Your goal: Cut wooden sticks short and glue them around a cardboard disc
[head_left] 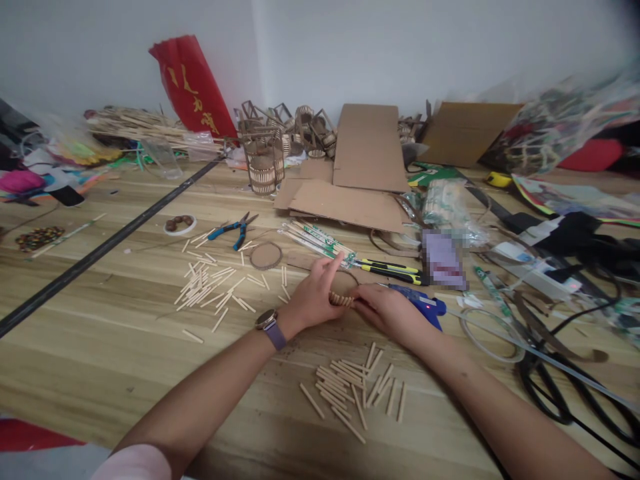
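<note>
Stick row (342, 301), long axis left-to-right

Lower centre, short sticks (336, 383) of matt, bare wood — the tabletop (125, 347) smooth and grained; upper centre, dull cardboard (370, 147); upper right, glossy plastic wrap (553, 137).

- Table (150, 373): pale yellowish wood, streaked with brown grain
- Sticks (335, 387) toward the table's near edge: plain light tan
- Ring (341, 300): tan stripes with darker lines between
- Glue gun (423, 305): deep blue, one small red light
- Pliers (243, 230): blue and black handles
- Knives (390, 267): bright yellow and black
- Watch strap (274, 332): muted purple
- Bag (196, 75) by the table's far edge: red with gold characters
- Baskets (263, 175) along that edge: dark brown frames, pale upright stripes below
- Cardboard (370, 147): plain brown
</note>
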Tool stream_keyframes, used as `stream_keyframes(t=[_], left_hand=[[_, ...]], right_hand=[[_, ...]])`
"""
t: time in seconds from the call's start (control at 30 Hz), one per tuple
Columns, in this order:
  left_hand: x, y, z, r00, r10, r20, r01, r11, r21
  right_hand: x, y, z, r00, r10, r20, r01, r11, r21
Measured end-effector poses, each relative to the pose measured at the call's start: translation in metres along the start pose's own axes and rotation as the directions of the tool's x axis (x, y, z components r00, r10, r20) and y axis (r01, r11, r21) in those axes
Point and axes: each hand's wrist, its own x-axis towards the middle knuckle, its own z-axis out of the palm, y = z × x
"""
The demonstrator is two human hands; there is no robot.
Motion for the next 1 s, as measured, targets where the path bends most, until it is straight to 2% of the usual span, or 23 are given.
stream_keyframes(t=[0.57,0.7,0.87,1.0], left_hand=[[-0.001,0.001,0.000,1.000,0.000,0.004,0.000,1.000,-0.012],[-0.001,0.000,0.000,1.000,0.031,0.000,-0.031,0.999,-0.041],[-0.001,-0.004,0.001,0.995,0.101,-0.003,-0.101,0.993,-0.053],[-0.002,-0.004,-0.002,0.994,0.108,-0.003,-0.108,0.991,-0.074]], right_hand=[[0.000,0.004,0.003,1.000,-0.006,-0.017,0.007,1.000,0.008],[0.002,0.003,0.001,1.000,-0.023,0.004,0.023,0.999,0.043],[-0.002,0.004,-0.013,0.992,-0.039,-0.117,0.049,0.996,0.081],[-0.015,0.005,-0.036,0.979,0.075,-0.189,-0.069,0.997,0.038]])
